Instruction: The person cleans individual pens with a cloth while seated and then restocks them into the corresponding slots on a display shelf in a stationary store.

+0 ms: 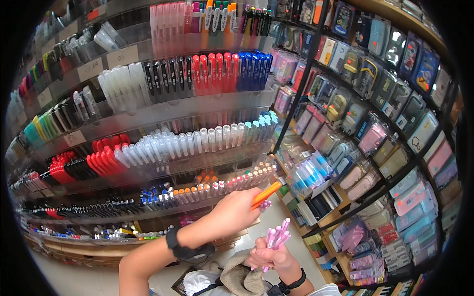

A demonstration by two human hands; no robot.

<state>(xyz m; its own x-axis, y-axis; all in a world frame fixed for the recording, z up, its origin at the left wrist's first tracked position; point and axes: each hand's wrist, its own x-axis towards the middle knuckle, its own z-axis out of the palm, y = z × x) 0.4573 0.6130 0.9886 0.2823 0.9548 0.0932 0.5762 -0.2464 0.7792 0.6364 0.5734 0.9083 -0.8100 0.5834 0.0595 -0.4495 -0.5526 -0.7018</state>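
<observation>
My left hand (237,209) reaches across the lower pen rack from the left, its back towards me. It grips one or more orange pens (267,194) that point up and right. Purple-pink pen ends (265,205) show just beneath the orange ones; whether this hand holds them too is hidden. Lower and to the right, my right hand (272,255) is closed around a bundle of several pink pens (278,235), their ends sticking up above the fist and out below it. Closest to the left hand are clear-barrelled pens with orange ends (190,192) in a rack row.
Stepped clear plastic racks (207,101) hold rows of black, red, blue and clear pens. At right, a black metal frame (301,79) carries packaged pencil cases (374,137). A notebook box (320,203) sits low between them. Olive-grey cloth (242,275) lies below my hands, above the pale floor (283,212).
</observation>
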